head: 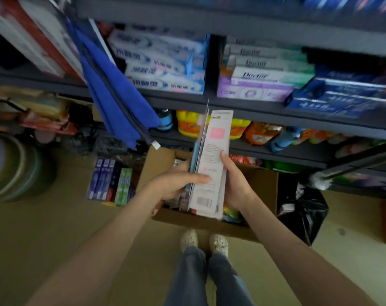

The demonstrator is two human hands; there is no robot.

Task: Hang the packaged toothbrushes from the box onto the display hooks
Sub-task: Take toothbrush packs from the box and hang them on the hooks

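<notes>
A small stack of packaged toothbrushes (214,155) stands upright between both hands, backs facing me, with a pink square and a barcode on the nearest card. My left hand (176,182) grips the stack's left side, thumb laid across the front. My right hand (235,182) holds the right edge. Below them sits an open cardboard box (260,184) on the floor, with more packages inside, mostly hidden by my hands. No display hooks are visible.
Grey shelves (187,100) ahead carry toothpaste boxes (165,62) and, lower, detergent bottles (187,124). A blue cloth (112,100) hangs at left. Toothpaste packs (110,180) lie on the floor left of the box, a black bag (304,210) to its right.
</notes>
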